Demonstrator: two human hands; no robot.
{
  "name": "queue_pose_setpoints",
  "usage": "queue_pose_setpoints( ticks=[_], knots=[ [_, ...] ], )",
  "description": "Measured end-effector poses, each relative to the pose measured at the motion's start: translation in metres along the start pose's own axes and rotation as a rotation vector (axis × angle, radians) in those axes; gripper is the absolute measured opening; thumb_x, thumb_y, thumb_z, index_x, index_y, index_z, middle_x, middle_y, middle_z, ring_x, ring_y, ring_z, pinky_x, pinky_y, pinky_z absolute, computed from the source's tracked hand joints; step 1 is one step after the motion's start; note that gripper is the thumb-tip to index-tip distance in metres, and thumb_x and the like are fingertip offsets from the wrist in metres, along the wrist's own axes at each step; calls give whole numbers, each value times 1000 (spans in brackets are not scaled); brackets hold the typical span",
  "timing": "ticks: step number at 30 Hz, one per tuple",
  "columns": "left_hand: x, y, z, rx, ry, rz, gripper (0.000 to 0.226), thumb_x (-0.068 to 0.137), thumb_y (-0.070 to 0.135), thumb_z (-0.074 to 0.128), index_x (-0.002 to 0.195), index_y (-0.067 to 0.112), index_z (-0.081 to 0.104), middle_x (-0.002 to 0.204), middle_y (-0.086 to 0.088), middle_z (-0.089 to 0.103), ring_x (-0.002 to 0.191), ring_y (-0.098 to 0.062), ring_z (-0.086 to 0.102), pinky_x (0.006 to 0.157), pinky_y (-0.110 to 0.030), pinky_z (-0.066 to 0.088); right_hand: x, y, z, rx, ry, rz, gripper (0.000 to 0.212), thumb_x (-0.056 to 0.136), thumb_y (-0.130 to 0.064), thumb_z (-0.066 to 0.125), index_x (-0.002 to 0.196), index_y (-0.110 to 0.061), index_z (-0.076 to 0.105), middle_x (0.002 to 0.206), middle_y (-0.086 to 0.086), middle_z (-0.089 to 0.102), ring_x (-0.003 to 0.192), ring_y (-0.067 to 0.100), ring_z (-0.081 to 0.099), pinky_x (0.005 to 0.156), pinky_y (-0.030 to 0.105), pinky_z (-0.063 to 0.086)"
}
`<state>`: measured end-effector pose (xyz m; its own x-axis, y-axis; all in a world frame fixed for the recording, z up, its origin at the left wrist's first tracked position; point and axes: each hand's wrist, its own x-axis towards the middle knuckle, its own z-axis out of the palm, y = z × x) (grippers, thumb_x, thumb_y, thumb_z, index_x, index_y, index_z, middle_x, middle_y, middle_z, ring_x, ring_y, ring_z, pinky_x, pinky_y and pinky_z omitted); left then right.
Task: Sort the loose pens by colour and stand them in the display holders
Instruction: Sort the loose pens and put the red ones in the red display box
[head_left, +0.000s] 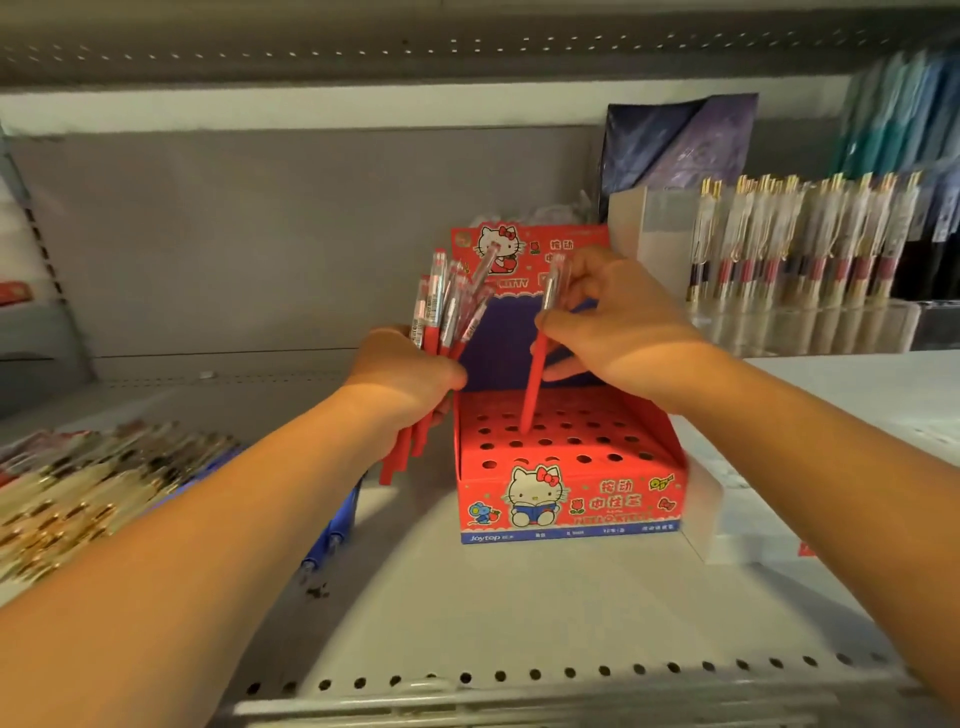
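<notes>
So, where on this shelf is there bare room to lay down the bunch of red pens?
One bare patch lies on the shelf between the red holder and the perforated front edge. Another lies at the back left, behind the pile of loose pens. The left front is crowded with that pile and the blue pens.

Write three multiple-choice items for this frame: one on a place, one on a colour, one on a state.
1. Where is the tip of the pen held in the right hand?
A. at a hole in the red holder
B. inside a cup
C. in a drawer

2. What colour are the pens bunched in the left hand?
A. green
B. red
C. black

3. How are the holder's other holes?
A. empty
B. all filled
C. taped over

Answers: 1 A, the tip meets a hole on the holder's top. 2 B, red barrels fan out above the fist. 3 A, the holes show dark and open, with no pens standing in them.
</notes>
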<state>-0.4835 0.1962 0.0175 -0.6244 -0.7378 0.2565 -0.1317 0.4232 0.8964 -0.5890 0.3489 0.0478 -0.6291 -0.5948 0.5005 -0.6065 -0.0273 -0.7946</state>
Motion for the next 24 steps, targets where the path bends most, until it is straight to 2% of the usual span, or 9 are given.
queue_pose_setpoints(
  ticks=[4, 8, 11, 15, 17, 20, 24],
  knots=[
    [-3, 0, 1, 56, 34, 24, 7, 70, 0, 66, 67, 5, 64, 42, -4, 58, 35, -20, 54, 49, -32, 52, -2, -2, 1, 61, 18, -6, 21, 85, 1, 63, 87, -17, 54, 100, 21, 59, 75, 29, 73, 59, 45, 61],
    [-8, 3, -2, 83, 28, 33, 7, 68, 3, 67, 64, 8, 64, 43, -3, 60, 35, -17, 55, 43, -24, 47, -3, -4, 2, 65, 39, -5, 22, 87, 1, 64, 89, -18, 53, 95, 14, 60, 74, 27, 73, 59, 44, 62],
    [-14, 5, -4, 74, 19, 22, 9, 68, 3, 66, 60, 8, 64, 43, -3, 60, 34, -18, 54, 44, -24, 44, -3, -3, 1, 105, 59, -6, 21, 88, 1, 64, 93, -16, 51, 87, 9, 60, 74, 27, 73, 60, 45, 62],
    [-25, 5, -6, 47, 8, 24, 8, 67, 3, 66, 60, 4, 65, 45, -6, 59, 36, -20, 54, 44, -24, 43, -3, -3, 4, 110, 113, -33, 45, 87, 3, 66, 112, -26, 42, 86, 6, 59, 74, 28, 72, 56, 39, 61],
    [-29, 5, -8, 35, -10, 26, 7, 68, 2, 65, 61, 2, 65, 47, -8, 59, 36, -20, 53, 42, -24, 44, -2, -3, 5, 124, 150, -61, 51, 86, 4, 66, 109, -32, 39, 82, 5, 60, 71, 27, 72, 53, 35, 60],
    [-35, 5, -13, 5, -25, 13, 8, 69, 0, 65, 61, 1, 64, 47, -9, 58, 35, -20, 52, 40, -23, 43, 1, -5, 6, 135, 174, -78, 55, 84, 5, 67, 101, -39, 39, 78, 3, 59, 68, 28, 72, 56, 39, 61],
    [-43, 4, -13, -46, -6, -3, 13, 70, 2, 67, 57, 4, 63, 44, -6, 58, 34, -18, 52, 35, -20, 39, 4, -7, 11, 88, 162, -111, 61, 83, 5, 69, 88, -49, 41, 76, 1, 60, 61, 19, 70, 56, 37, 61]
  ],
)
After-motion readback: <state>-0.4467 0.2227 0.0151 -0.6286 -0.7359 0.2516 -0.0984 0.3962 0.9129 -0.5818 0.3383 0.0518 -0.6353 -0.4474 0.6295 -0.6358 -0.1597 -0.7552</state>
